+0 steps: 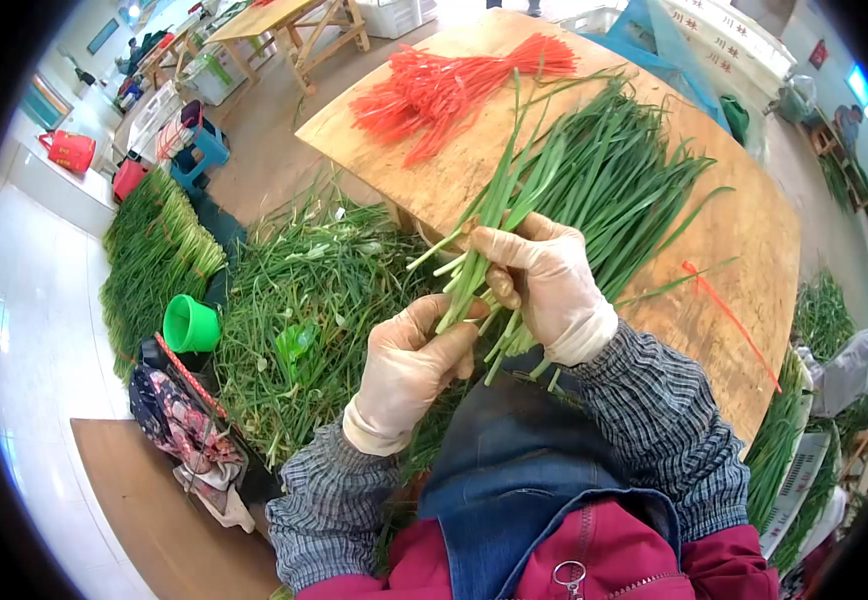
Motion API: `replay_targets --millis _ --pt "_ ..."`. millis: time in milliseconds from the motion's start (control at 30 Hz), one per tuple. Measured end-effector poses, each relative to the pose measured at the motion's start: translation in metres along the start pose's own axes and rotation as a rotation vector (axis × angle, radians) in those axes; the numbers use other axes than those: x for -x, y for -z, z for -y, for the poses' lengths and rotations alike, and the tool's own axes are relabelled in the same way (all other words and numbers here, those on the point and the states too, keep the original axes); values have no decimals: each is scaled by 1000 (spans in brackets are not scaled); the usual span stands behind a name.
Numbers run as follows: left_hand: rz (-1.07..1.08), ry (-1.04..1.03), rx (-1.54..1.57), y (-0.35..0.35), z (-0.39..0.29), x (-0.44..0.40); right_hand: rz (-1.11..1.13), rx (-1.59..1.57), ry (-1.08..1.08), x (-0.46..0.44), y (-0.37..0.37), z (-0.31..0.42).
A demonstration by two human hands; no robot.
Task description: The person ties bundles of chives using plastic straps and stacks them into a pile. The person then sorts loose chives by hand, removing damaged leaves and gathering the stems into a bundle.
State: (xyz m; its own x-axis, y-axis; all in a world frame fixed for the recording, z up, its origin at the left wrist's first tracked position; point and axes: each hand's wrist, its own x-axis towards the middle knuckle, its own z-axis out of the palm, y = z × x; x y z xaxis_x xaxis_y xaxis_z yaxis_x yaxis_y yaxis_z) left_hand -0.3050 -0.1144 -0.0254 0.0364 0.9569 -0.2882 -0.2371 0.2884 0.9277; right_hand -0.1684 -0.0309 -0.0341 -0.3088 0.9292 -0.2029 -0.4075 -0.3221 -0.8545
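Observation:
My left hand (419, 355), in a whitish glove, pinches the pale lower ends of a few garlic chives (502, 205). My right hand (544, 280), gloved too, is closed on the same stalks higher up, its thumb and finger by a small brownish bit. The stalks slant up and away over the table edge. Just behind and right of my right hand, a large pile of garlic chives (619, 165) lies on the wooden table (729, 290), with some cut ends showing below that hand. Part of the stalks is hidden by my fingers.
Red plastic ties (444, 95) lie at the table's far side, and a single red tie (739, 320) at the right. A heap of loose greens (304, 300) fills the left, beside a green cup (191, 324) and stacked chive bundles (159, 260). White boxes (729, 45) stand behind.

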Motion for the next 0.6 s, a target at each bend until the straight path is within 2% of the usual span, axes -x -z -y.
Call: replay_targets --millis 67,233,267,400,500,533,567,600 --pt "-12 -40 3 6 9 2 -52 58 50 1 -5 1" --pt "-103 -61 -86 29 11 20 -76 65 2 5 -16 -7" --pt "-153 -24 -71 31 7 24 -81 47 -3 5 -18 -10" --pt "-318 -86 -214 56 5 48 -102 62 38 -1 -14 -11" --pt "-594 -97 -425 103 -2 79 -85 75 82 -5 2 3" --pt "-684 -163 -592 139 16 85 -36 74 70 -4 4 6" --pt "-806 -120 -1495 173 30 94 14 73 57 -2 4 10" --pt "-757 -242 -1672 171 33 91 38 86 44 0 2 11"
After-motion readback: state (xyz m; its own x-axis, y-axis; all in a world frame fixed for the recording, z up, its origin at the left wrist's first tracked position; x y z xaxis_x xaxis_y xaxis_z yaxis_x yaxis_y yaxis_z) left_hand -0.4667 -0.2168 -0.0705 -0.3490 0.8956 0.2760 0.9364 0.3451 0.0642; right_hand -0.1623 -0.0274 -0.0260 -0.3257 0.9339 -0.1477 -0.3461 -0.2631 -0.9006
